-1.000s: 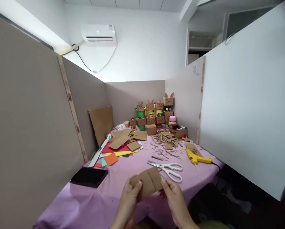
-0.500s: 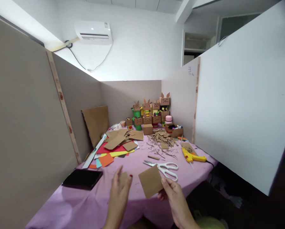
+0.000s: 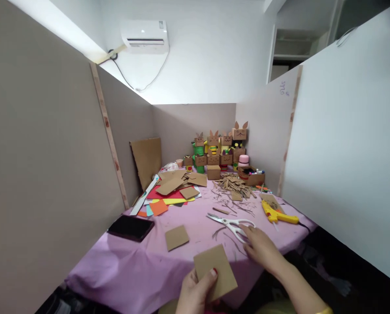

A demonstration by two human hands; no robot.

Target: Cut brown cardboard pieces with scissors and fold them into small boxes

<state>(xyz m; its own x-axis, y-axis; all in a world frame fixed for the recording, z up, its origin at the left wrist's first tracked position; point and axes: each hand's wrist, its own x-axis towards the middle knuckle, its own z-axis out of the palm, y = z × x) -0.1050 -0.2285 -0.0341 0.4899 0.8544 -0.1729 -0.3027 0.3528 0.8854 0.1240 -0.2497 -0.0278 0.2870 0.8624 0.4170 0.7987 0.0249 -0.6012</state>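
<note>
A square of brown cardboard (image 3: 218, 270) is pinched in my left hand (image 3: 196, 290), with the thumb on top, near the table's front edge. My right hand (image 3: 260, 246) is at the white-handled scissors (image 3: 229, 221), its fingers touching the handle loops; whether they have closed on it cannot be made out. The scissors lie with their blades pointing left. Another cardboard square (image 3: 177, 237) lies flat on the pink cloth (image 3: 132, 266), left of the scissors. Thin cardboard scraps (image 3: 230, 242) lie just in front of the scissors.
At the left lies a dark tablet (image 3: 131, 227). Behind it are coloured paper (image 3: 158, 207) and cardboard sheets (image 3: 170, 185). A yellow glue gun (image 3: 278, 215) rests at the right. Cardboard animal figures (image 3: 213, 150), a box (image 3: 213, 172) and a scrap pile (image 3: 232, 184) stand farther back.
The held cardboard square has passed from my right hand to my left. My right hand has moved to the scissors. The square on the cloth is now uncovered. The view has shifted right-to-left across the scene.
</note>
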